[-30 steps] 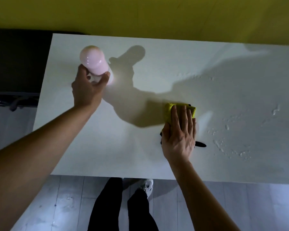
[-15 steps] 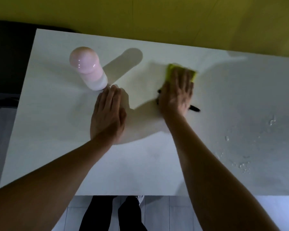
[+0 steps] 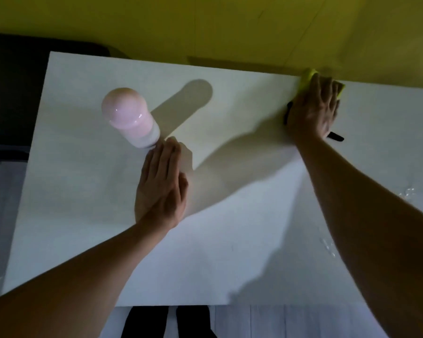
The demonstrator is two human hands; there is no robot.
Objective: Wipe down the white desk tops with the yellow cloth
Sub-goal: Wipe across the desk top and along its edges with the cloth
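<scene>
A yellow wall (image 3: 205, 23) stands behind; pale grey plank floor (image 3: 279, 320) lies below.

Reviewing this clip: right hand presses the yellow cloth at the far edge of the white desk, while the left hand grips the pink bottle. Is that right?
Not quite. In the head view the left hand lies flat on the white desk beside the pink bottle, fingers straight, not gripping it. The rest holds: the right hand presses the yellow cloth at the desk's far edge.
</scene>
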